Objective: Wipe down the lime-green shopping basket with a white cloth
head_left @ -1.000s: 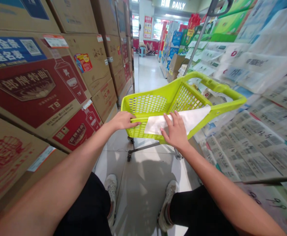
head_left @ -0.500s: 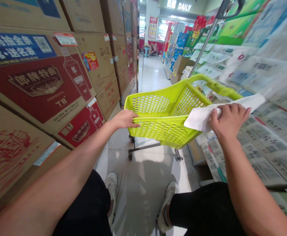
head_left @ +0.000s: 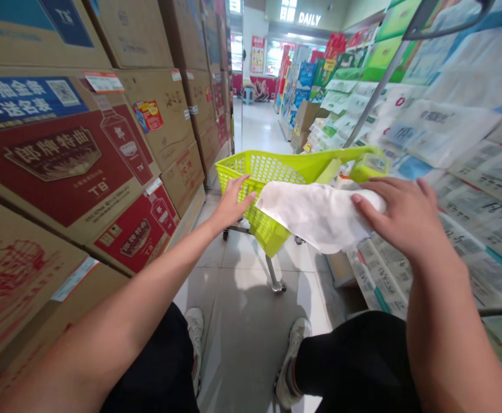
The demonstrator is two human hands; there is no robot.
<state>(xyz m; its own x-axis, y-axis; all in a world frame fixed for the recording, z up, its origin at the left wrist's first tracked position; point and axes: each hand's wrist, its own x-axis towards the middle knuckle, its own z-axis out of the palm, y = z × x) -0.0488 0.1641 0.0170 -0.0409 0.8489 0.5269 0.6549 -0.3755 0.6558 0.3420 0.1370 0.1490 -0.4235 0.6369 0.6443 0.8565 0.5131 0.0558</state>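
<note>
The yellow-green shopping cart point(head_left: 272, 169) stands at an angle in front of me, its perforated basket on grey metal legs. At the basket's near rim is my left hand point(head_left: 231, 203), its fingers over the edge and its thumb on the outer side. A white cloth point(head_left: 311, 212) is held in my right hand point(head_left: 401, 215), between thumb and fingers. It hangs loosely across the near side of the basket, covering part of it, with its far end close to my left hand.
Stacked cartons point(head_left: 57, 149) wall the left side. Packaged white goods point(head_left: 431, 132) are piled on the right, with a slanted metal pole point(head_left: 377, 92) before them. Between them runs a tiled floor point(head_left: 234, 321). A small blue stool point(head_left: 248, 94) stands far ahead.
The cart has turned, its near corner swinging right. My left hand has moved right and up along the rim. The cloth has spread out leftward, and my right hand is slightly closer.
</note>
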